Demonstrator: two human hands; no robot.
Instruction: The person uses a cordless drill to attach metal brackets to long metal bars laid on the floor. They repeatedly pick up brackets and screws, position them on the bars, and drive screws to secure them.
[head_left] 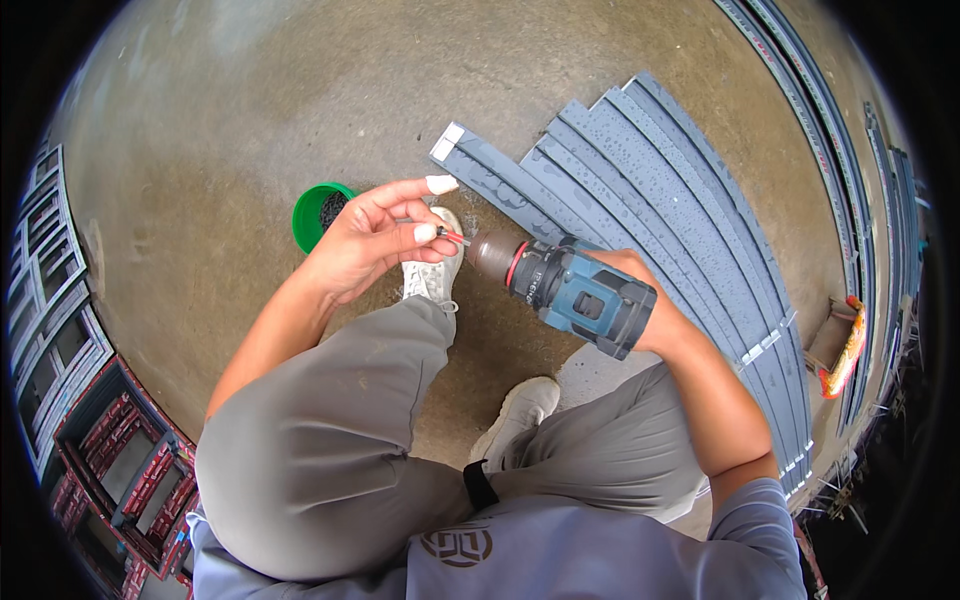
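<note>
My right hand (632,272) is wrapped round the grip of a blue-and-black cordless drill (590,300), most of the grip hidden behind its body. The drill points left, and a thin bit with a red band (456,238) sticks out of its brown, rounded nose. At the bit's tip, my left hand (370,235) pinches a small dark piece, probably a screw (441,231), between thumb and fingers. White coverings wrap the left thumb and index fingertips; that index finger stretches out toward the end of a grey profile (490,180).
A green bucket (303,222) of small dark pieces stands beyond my left wrist. Long wet grey profiles (650,170) fan out on the floor at right. More lengths lie farther right, near a red-and-yellow package (846,350). Stacked frames (120,450) stand at left.
</note>
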